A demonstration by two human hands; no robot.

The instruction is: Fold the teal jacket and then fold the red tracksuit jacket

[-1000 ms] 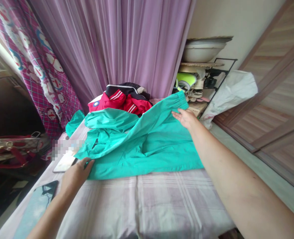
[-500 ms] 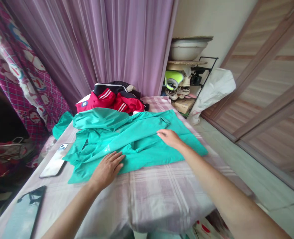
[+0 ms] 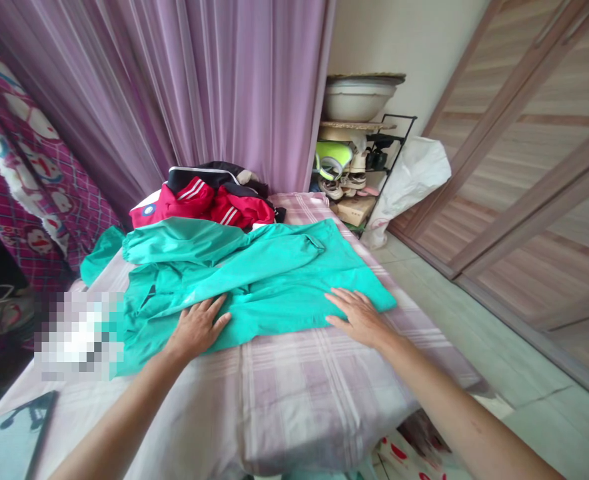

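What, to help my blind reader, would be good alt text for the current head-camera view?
A person's bare left hand and right hand, fingers spread, lie on a wrinkled teal fabric jacket laid across a pale purple-and-white plaid cloth. Behind it, white-trimmed red and navy clothes lie heaped before a pleated purple curtain.

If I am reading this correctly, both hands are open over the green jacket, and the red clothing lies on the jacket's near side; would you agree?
Not quite: in the head view, the red clothing lies on the far side of the green jacket, towards the purple curtain. The left hand and right hand are indeed open over the jacket.
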